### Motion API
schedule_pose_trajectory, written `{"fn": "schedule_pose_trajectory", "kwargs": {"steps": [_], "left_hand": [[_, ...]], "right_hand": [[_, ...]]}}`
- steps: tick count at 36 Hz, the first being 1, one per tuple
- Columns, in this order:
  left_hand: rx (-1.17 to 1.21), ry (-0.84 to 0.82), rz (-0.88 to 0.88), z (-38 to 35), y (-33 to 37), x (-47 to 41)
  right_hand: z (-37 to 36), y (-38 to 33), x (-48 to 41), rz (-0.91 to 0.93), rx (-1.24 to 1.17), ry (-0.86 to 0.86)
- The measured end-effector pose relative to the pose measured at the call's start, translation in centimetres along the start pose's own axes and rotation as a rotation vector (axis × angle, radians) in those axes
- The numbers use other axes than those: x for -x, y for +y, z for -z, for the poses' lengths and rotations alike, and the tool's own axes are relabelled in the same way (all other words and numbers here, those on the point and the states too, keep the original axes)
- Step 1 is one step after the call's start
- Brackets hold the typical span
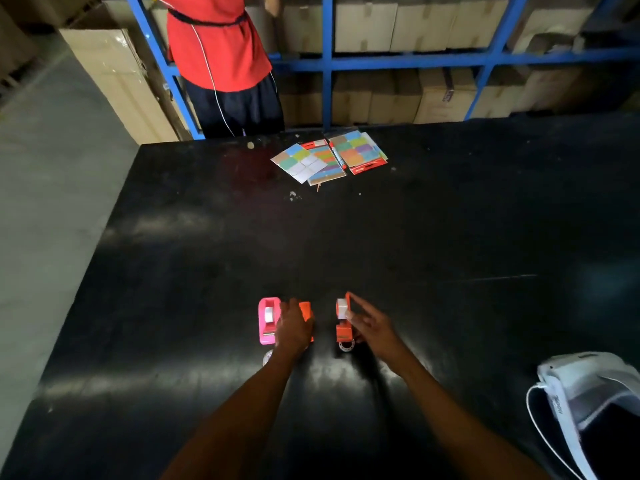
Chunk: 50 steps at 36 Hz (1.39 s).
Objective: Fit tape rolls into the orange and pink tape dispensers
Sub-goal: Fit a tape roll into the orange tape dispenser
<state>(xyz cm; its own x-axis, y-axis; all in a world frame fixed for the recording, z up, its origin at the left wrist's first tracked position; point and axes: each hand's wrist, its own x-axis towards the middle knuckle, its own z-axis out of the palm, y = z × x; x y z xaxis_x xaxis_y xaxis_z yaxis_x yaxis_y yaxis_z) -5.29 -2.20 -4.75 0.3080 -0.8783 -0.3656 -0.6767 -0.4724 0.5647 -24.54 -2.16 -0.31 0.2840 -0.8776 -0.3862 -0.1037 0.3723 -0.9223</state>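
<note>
Black table [450,237], dispensers [343,320] under hands [294,327].

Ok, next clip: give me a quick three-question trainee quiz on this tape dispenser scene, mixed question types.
1. True or false: the pink dispenser already has a tape roll seated in it.
2. Multiple choice: the left hand rests on A) the pink dispenser, B) an orange dispenser, C) the coloured cards at the far edge.
3. Short answer: what lies on the black table just in front of the orange dispenser by the right hand?

Key
1. True: a white roll shows in its cradle.
2. B.
3. A loose tape roll, lying flat.
</note>
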Motion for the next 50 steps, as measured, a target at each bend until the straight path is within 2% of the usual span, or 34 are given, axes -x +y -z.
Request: {"fn": "schedule_pose_trajectory", "kwargs": {"steps": [4, 7, 10, 13, 17, 20, 23, 26, 34, 50], "left_hand": [[-0.104, -0.043, -0.003, -0.9, 0.4, -0.3], [-0.118, -0.014, 0.041, -1.2, 0.9, -0.2], [-0.072, 0.01, 0.014, -1.4, 0.7, -0.6], [0.2, -0.043, -0.034, -1.5, 0.7, -0.9], [0.736, -0.267, 0.057, 0.0, 3.1, 0.2], [0.846, -0.41, 0.04, 1.5, 3.7, 1.1], [0.914, -0.439, -0.002, 3.4, 3.8, 3.3], [0.934, -0.506, -0.029, 4.0, 4.0, 3.4], [0.958, -0.525, -0.053, 5.3, 4.2, 5.0], [0.976, -0.456, -0.068, 7.8, 3.7, 7.1]], "right_hand": [[0.3, 0.0, -0.4, -0.017, -0.002, 0.004], [0.3, 0.0, -0.6, -0.032, 0.014, 0.013], [0.4, 0.3, -0.8, -0.038, 0.018, 0.027], [0.4, 0.4, -0.8, -0.037, 0.03, 0.032], [0.6, 0.3, -0.7, -0.006, 0.034, 0.056], [0.8, -0.3, -0.7, 0.018, 0.078, 0.056], [0.5, -1.7, 1.0, 0.077, 0.09, 0.069], [0.4, -2.0, 0.4, 0.068, 0.093, 0.056], [0.3, -1.7, 0.7, 0.101, 0.116, 0.078], [-1.6, -3.6, 1.8, 0.142, 0.121, -0.045]]}}
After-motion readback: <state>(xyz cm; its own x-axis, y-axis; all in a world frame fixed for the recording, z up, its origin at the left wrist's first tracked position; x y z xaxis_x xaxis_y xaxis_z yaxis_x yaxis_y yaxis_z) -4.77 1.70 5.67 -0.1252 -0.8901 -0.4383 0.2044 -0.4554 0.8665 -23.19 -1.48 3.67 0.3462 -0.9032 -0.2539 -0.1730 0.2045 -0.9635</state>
